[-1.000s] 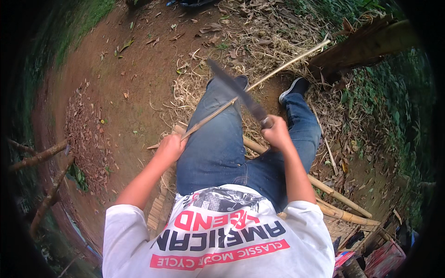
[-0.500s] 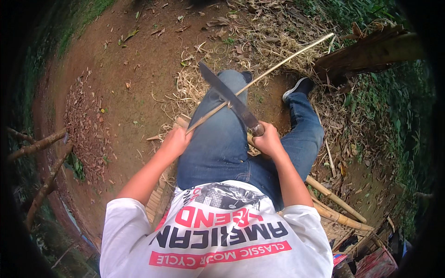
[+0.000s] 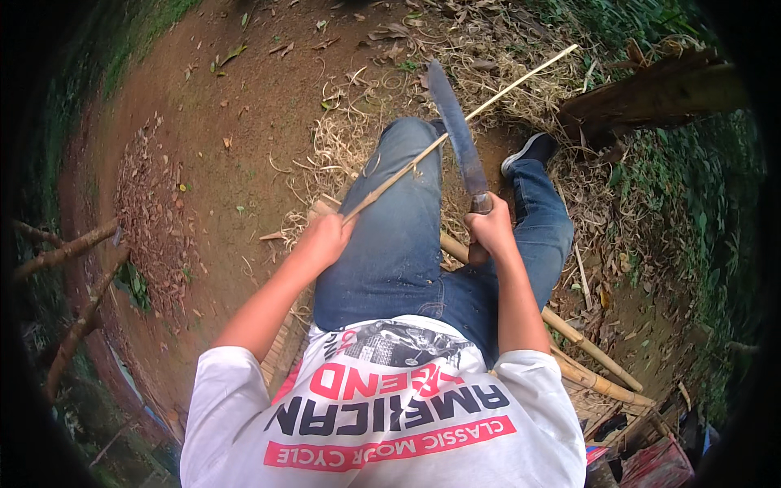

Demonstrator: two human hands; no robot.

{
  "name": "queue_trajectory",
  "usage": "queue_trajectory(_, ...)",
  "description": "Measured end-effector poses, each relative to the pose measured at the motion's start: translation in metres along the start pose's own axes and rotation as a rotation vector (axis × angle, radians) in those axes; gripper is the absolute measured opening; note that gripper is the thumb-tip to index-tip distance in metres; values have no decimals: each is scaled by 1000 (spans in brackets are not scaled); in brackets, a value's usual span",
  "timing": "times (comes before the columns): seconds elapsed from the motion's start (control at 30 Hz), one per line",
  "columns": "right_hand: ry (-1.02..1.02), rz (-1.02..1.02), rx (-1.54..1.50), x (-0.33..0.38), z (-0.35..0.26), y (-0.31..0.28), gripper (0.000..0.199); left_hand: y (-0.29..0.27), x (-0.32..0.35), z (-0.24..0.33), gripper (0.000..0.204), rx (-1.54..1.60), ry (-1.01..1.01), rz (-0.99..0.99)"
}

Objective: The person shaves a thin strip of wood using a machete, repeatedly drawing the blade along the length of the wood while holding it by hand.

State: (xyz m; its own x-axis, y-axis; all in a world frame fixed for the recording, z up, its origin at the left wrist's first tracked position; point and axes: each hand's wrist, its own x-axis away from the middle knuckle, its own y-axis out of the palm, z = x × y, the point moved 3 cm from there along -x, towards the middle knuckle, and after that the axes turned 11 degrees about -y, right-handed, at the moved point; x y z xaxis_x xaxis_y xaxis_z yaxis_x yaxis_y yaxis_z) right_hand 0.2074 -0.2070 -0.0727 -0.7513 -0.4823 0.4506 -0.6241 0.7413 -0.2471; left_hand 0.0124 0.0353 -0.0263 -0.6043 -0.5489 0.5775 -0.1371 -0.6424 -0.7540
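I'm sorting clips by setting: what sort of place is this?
Likely an outdoor work spot, perhaps a rural yard: bare brown soil, pale curled shavings scattered over it, and green plants toward the right edge.

"How has the knife [image 3: 465, 154] moved?"
"It slanted well leftward from the right grip [image 3: 492, 229]; now it points ahead of it, only slightly leftward."
"And the stick [image 3: 390, 185]?"
"The knife crosses it farther from the left grip [image 3: 327, 237] than before."
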Motion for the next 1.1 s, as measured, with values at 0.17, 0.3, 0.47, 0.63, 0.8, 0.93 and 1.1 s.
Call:
queue_trajectory(0.17, -203, -231, 226, 13, -1, 7, 30, -3, 1, 2, 48, -28, -7, 0)
queue_trajectory(0.3, -65, -145, 127, 8, -5, 13, 31, 0, 0, 10, 45, -1, -2, 15)
queue_trajectory(0.47, -237, -247, 264, 2, -13, 2, 35, -1, 3, 8, 47, -3, 8, 45)
queue_trajectory(0.63, -156, -239, 164, 17, -13, 20, 35, -8, 8, 22, 49, 30, -56, -15)
queue_trajectory(0.8, -29, -256, 188, 10, -29, 17, 46, 0, 6, 15, 49, 45, -88, -5)
queue_trajectory(0.93, -106, -307, 216, 17, -24, 23, 41, -1, 7, 14, 49, 34, -100, -24)
queue_trajectory(1.1, -189, -227, 176, 17, -16, 26, 39, 2, 5, 13, 48, 37, -89, -11)
